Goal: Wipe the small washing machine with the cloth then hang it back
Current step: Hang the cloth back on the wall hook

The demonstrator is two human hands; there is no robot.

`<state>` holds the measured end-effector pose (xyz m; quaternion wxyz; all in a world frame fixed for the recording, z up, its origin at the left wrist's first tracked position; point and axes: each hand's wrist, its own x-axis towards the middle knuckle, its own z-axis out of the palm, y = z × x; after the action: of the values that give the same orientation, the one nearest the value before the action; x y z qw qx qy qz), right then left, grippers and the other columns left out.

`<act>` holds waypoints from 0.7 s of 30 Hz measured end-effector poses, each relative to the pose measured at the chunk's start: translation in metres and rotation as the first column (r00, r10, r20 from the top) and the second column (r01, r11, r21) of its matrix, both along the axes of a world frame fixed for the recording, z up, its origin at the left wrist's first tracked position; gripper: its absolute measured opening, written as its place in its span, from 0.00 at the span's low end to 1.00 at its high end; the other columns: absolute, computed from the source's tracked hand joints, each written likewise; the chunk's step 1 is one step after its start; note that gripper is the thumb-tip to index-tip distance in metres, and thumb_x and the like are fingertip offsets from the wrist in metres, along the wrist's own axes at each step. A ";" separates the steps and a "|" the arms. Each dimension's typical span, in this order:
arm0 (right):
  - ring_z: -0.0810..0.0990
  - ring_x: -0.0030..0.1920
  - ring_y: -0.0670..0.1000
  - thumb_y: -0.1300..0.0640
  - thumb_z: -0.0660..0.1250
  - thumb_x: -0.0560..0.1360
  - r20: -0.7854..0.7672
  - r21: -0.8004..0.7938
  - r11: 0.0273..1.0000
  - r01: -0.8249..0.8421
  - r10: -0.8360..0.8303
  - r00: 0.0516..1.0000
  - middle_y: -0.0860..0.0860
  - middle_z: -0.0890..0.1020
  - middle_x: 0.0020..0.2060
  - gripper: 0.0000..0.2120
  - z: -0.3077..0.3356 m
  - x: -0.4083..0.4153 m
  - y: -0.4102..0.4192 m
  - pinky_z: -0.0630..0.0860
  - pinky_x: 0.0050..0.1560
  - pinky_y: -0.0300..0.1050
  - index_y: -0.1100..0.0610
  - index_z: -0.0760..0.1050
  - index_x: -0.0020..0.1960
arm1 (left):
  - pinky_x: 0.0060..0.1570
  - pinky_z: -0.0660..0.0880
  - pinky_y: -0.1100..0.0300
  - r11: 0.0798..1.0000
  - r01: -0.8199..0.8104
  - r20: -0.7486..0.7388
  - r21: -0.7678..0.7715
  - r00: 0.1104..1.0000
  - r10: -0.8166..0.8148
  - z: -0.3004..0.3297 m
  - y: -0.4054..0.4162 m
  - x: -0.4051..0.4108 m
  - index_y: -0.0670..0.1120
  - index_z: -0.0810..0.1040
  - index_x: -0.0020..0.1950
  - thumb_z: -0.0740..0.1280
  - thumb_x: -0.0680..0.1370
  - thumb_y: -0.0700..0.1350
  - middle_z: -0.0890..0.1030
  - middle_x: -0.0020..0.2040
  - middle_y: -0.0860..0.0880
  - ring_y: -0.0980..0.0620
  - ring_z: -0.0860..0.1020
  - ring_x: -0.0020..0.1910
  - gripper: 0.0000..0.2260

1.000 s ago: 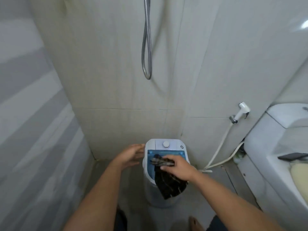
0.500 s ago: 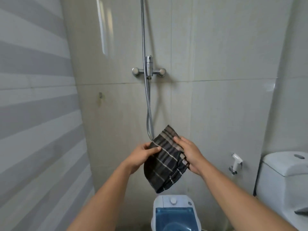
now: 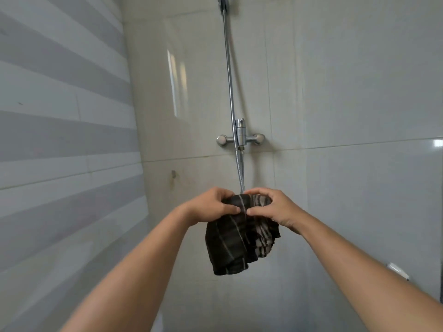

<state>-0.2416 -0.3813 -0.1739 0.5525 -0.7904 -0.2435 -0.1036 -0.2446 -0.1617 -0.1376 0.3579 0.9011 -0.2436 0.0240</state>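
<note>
A dark cloth [image 3: 237, 243] with pale stripes hangs in front of the tiled wall, bunched at its top. My left hand [image 3: 211, 206] grips its upper left part and my right hand [image 3: 273, 209] grips its upper right part, thumbs nearly touching. The cloth's top edge sits right below the metal shower hose [image 3: 241, 178]; whether it touches the hose I cannot tell. The small washing machine is out of view.
A chrome shower mixer [image 3: 240, 137] is fixed to the wall above my hands, with a hose rising to the top of the frame. A striped grey wall [image 3: 60, 140] runs along the left. A white spray-gun tip [image 3: 398, 270] shows low right.
The cloth left the washing machine's lid and rose in both hands toward the shower hose. My view tilted up, so the machine dropped out of sight.
</note>
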 end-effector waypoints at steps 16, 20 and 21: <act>0.85 0.53 0.56 0.61 0.71 0.76 -0.139 -0.182 0.956 -0.231 0.208 0.968 0.56 0.87 0.48 0.07 0.033 0.201 0.155 0.80 0.60 0.48 0.56 0.85 0.52 | 0.45 0.75 0.57 0.923 -0.306 0.103 -0.235 0.936 0.337 0.009 0.176 0.132 0.47 0.76 0.55 0.70 0.79 0.41 0.83 0.44 0.43 0.51 0.79 0.39 0.07; 0.84 0.41 0.46 0.52 0.76 0.74 -0.026 -0.199 0.966 -0.164 0.162 0.986 0.52 0.87 0.41 0.07 0.020 0.256 0.198 0.78 0.50 0.42 0.55 0.86 0.46 | 0.41 0.76 0.59 0.909 -0.379 0.284 -0.176 0.864 0.415 -0.007 0.206 0.184 0.52 0.75 0.53 0.68 0.78 0.39 0.83 0.51 0.49 0.53 0.78 0.37 0.09; 0.83 0.40 0.45 0.53 0.75 0.74 0.027 -0.198 0.971 -0.131 0.140 0.990 0.50 0.87 0.39 0.06 0.019 0.269 0.208 0.77 0.50 0.41 0.55 0.86 0.45 | 0.41 0.76 0.60 0.906 -0.396 0.370 -0.147 0.828 0.422 -0.010 0.212 0.197 0.54 0.74 0.53 0.67 0.78 0.39 0.81 0.52 0.52 0.54 0.78 0.37 0.10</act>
<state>0.0273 -0.1732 -0.1554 0.4728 -0.8201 -0.3172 -0.0574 -0.0481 0.0499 -0.1478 0.3167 0.8967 -0.1111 0.2885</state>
